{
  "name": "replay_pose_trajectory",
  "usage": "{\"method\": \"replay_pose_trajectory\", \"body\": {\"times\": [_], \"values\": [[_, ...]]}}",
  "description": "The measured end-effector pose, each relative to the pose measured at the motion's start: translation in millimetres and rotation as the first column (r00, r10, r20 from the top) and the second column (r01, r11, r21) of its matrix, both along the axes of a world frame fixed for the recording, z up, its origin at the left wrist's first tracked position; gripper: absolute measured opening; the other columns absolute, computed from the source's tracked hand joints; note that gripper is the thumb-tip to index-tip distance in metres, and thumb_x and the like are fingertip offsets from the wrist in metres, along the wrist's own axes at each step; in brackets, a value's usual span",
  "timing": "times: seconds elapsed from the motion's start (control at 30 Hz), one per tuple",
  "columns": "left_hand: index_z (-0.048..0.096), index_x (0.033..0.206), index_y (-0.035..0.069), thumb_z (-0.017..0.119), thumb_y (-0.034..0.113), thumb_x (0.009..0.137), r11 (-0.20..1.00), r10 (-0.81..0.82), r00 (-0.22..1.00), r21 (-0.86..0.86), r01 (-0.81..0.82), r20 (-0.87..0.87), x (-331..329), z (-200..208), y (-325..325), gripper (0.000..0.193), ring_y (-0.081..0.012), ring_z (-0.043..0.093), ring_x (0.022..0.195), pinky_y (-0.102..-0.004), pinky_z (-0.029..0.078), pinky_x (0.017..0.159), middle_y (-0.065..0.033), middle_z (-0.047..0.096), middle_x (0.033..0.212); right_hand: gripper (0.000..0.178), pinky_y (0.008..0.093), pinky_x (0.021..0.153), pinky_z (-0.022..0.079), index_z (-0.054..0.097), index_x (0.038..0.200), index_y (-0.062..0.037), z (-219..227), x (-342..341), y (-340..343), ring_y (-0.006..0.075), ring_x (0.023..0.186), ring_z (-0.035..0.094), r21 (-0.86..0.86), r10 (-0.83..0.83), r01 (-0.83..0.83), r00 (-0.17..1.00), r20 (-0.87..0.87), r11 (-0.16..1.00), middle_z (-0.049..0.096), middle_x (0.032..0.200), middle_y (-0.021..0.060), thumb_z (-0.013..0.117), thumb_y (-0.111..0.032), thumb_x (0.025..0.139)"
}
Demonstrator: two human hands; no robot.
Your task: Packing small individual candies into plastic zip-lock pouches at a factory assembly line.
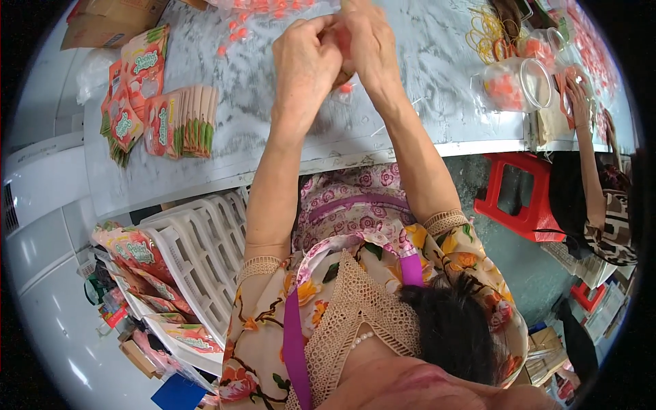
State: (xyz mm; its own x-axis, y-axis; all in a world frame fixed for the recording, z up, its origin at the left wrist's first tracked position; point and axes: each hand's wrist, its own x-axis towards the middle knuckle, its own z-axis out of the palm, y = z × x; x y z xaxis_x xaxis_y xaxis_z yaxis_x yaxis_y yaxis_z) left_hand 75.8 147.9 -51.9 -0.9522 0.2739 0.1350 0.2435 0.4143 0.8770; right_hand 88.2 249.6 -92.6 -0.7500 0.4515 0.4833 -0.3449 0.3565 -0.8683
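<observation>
The left hand (305,72) and the right hand (371,51) are close together over the table (441,72), well in from its near edge. The left hand is curled, and its fingers pinch a pink thing (344,42) between the two hands. The right hand is up against the pink thing too, but its fingers are blurry, so I cannot tell if they pinch it. The hands hide most of the pink thing, so I cannot tell what it is.

A small red piece (346,88) is on the table just below the hands. More red pieces (273,9) in clear plastic are past them, at the top.

By the table's left edge are some red bags (145,61). Beside them, a row of bags (181,121) stands near the near edge. A brown box (113,24) is at the far left.

On the right, a clear jar (516,85) lies on its side near the near edge, with red bits in it. Yellow bands (488,37) are tangled behind it. Another person's hand (578,96) is farther right. A red stool (514,195) is on the floor below.
</observation>
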Motion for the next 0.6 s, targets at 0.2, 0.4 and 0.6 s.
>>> {"method": "replay_pose_trajectory", "body": {"times": [0.2,0.4,0.6], "values": [[0.065,0.114,-0.001,0.051,0.006,0.086,0.999,0.044,0.999,-0.017,-0.045,-0.026,-16.4,16.0,-21.6,0.032,-0.0167,0.06,0.054,-0.0304,0.05,0.053,-0.011,0.064,0.077,0.054,0.0385,0.113,0.02,0.028,0.147,-0.0014,31.7,16.6,-7.8,0.0287,0.138,0.033,-0.277,0.375,-0.381,0.924,-0.077,0.882,0.037,0.148,0.0186,0.037,-0.027,0.1],[0.062,0.119,-0.003,0.055,0.002,0.087,0.994,0.047,0.999,0.103,-0.047,0.0,-25.9,45.6,-48.2,0.034,-0.0074,0.054,0.056,-0.0212,0.043,0.051,-0.0037,0.066,0.082,0.048,0.0367,0.108,0.031,0.043,0.139,0.0001,38.8,2.1,-0.8,0.0237,0.131,0.042,0.141,0.213,-0.19,0.962,-0.173,0.972,0.048,0.139,0.0179,0.041,-0.029,0.101],[0.063,0.116,-0.004,0.056,0.002,0.085,0.953,0.022,0.999,0.302,-0.009,-0.04,-48.0,52.4,-89.2,0.033,-0.0133,0.066,0.078,-0.024,0.052,0.066,-0.0103,0.07,0.096,0.02,0.0294,0.07,0.049,0.068,0.102,-0.0057,-10.4,33.5,19.0,0.0171,0.075,0.06,-0.022,0.13,-0.128,0.981,0.142,0.992,0.065,0.088,0.0061,0.063,-0.02,0.088]]}}
